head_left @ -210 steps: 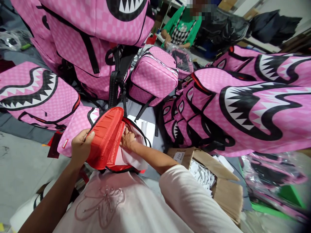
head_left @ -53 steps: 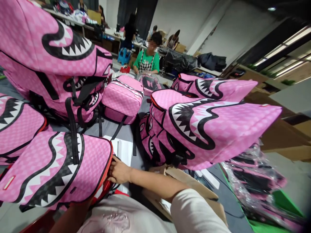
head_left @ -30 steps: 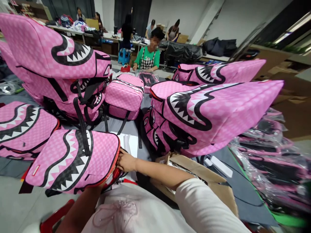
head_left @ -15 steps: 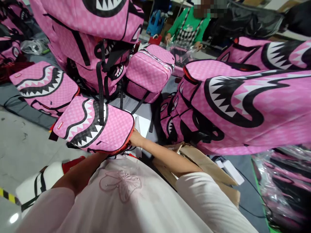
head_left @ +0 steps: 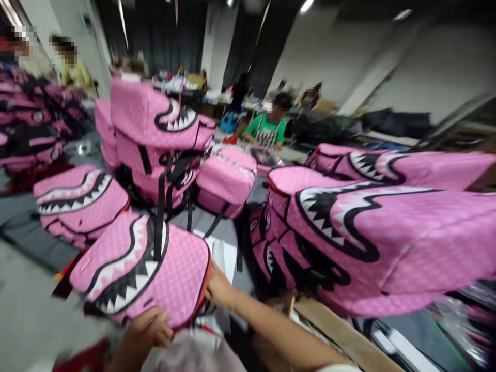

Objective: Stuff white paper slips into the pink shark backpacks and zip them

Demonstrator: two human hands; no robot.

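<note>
A pink checkered backpack (head_left: 143,268) with a black-and-white shark-mouth print lies in front of me on the grey table, a black strap across it. My left hand (head_left: 149,328) curls over its near edge and grips it. My right hand (head_left: 219,289) presses against the red-trimmed right edge of the same backpack; its fingers are tucked behind the edge and blurred by motion.
Stacks of the same pink shark backpacks stand behind (head_left: 158,139) and to the right (head_left: 368,227), one more at left (head_left: 77,199). White paper (head_left: 225,253) lies beside the backpack, a cardboard box (head_left: 341,341) at lower right. A person in green (head_left: 269,126) works across the table.
The camera has tilted up, showing more of the room. My left hand has come into view, gripping the backpack's near edge. My right hand stays at the backpack's right edge.
</note>
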